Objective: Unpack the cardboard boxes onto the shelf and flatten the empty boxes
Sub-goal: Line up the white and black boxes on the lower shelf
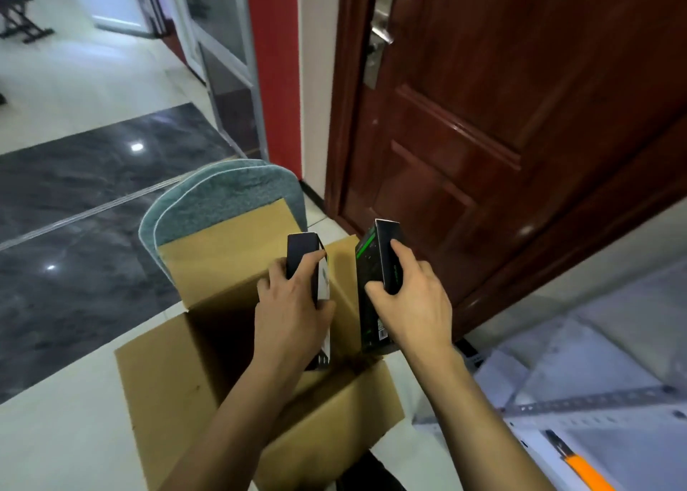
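Observation:
An open brown cardboard box (193,371) stands on the floor below me, its flaps spread outward. My left hand (290,316) grips a slim black-and-white product box (303,247), held upright over the carton's opening. My right hand (412,301) grips a second slim black box with green markings (371,267), also upright, just right of the first. Both product boxes have their lower ends at the carton's rim. The inside of the carton is dark and I cannot see what lies in it.
A white metal shelf (580,405) with perforated rails sits low at the right, an orange-handled tool (587,472) on it. A dark wooden door (502,119) stands behind. A teal mat (223,193) lies beyond the carton, on pale and dark floor tiles.

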`<action>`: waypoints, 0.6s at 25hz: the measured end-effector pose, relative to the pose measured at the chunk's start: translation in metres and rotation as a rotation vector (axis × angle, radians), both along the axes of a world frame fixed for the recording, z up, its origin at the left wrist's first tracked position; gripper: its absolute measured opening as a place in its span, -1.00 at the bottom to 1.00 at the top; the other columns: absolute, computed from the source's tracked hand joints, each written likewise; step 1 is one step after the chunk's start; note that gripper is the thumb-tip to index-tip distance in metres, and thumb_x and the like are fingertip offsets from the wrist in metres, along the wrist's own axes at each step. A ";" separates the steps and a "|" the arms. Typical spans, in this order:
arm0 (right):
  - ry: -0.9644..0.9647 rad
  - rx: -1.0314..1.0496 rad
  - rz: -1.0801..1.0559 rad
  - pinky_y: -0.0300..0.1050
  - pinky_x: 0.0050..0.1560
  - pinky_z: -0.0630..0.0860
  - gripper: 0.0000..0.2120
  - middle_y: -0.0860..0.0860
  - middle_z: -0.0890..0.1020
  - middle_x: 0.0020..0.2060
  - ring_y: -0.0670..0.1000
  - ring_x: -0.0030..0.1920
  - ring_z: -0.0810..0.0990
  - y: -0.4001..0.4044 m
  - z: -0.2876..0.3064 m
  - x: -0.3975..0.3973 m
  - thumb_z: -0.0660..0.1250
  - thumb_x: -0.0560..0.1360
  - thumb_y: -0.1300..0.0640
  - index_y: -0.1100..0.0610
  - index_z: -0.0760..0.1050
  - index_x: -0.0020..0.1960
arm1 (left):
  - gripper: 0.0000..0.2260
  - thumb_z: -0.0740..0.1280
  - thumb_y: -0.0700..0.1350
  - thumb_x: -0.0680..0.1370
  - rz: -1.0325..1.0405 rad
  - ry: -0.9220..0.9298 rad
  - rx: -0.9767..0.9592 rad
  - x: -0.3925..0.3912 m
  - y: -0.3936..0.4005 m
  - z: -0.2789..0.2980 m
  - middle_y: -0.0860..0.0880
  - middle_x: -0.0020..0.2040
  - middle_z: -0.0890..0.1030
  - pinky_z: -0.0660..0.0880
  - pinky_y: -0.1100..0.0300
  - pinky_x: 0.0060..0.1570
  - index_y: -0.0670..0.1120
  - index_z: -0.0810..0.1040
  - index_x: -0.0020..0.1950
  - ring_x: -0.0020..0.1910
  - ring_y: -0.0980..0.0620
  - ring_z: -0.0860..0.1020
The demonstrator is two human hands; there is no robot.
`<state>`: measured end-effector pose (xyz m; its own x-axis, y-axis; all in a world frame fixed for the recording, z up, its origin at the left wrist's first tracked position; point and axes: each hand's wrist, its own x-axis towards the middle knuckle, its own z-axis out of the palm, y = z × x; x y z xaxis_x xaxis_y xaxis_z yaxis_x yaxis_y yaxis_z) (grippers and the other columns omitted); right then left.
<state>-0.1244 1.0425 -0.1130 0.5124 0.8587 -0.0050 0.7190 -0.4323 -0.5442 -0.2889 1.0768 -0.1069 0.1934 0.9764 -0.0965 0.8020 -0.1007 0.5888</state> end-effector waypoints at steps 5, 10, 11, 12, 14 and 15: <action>-0.001 0.043 -0.176 0.03 0.07 0.53 -0.32 0.03 0.53 0.12 0.10 0.13 0.56 -0.053 0.016 0.008 0.32 0.46 -0.14 -0.18 0.22 0.55 | -0.39 0.39 -0.07 0.55 -0.131 -0.041 0.013 0.019 -0.027 0.014 -0.07 0.39 0.30 0.38 0.08 0.11 0.25 0.22 0.51 0.28 -0.10 0.32; 0.007 0.058 -0.332 0.01 0.07 0.52 -0.33 0.00 0.52 0.13 0.08 0.13 0.55 -0.115 0.028 0.024 0.31 0.46 -0.15 -0.21 0.22 0.54 | -0.41 0.36 -0.06 0.57 -0.291 -0.063 0.022 0.043 -0.062 0.031 -0.03 0.42 0.28 0.42 -0.03 0.26 0.26 0.21 0.52 0.32 -0.12 0.31; 0.003 0.060 -0.370 0.01 0.06 0.52 -0.33 0.00 0.52 0.13 0.08 0.13 0.55 -0.129 0.030 0.028 0.31 0.46 -0.16 -0.21 0.21 0.54 | -0.41 0.37 -0.05 0.57 -0.321 -0.056 0.019 0.049 -0.069 0.034 -0.04 0.41 0.29 0.40 -0.01 0.26 0.27 0.21 0.52 0.31 -0.12 0.31; 0.001 0.065 -0.404 0.00 0.06 0.53 -0.33 0.00 0.52 0.13 0.08 0.12 0.56 -0.141 0.033 0.032 0.30 0.46 -0.16 -0.22 0.21 0.54 | -0.41 0.37 -0.04 0.57 -0.346 -0.048 0.018 0.056 -0.076 0.038 -0.06 0.41 0.30 0.39 0.01 0.24 0.27 0.21 0.52 0.30 -0.11 0.31; 0.007 0.076 -0.453 -0.01 0.07 0.53 -0.33 0.00 0.53 0.13 0.09 0.11 0.57 -0.162 0.037 0.039 0.31 0.46 -0.15 -0.22 0.21 0.54 | -0.41 0.37 -0.02 0.56 -0.391 -0.048 0.025 0.069 -0.088 0.042 -0.06 0.40 0.32 0.39 0.02 0.23 0.28 0.22 0.51 0.30 -0.12 0.32; 0.010 0.086 -0.478 0.00 0.07 0.54 -0.33 0.00 0.53 0.13 0.09 0.11 0.57 -0.172 0.040 0.044 0.31 0.46 -0.15 -0.22 0.21 0.54 | -0.42 0.37 -0.01 0.55 -0.424 -0.053 0.035 0.076 -0.095 0.044 -0.06 0.39 0.32 0.40 0.01 0.23 0.29 0.23 0.50 0.29 -0.13 0.34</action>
<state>-0.0807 0.8700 -0.0731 0.8502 0.5242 0.0487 0.4449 -0.6659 -0.5988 -0.2127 0.9813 -0.0632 0.5825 0.8116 -0.0444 0.6542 -0.4357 0.6182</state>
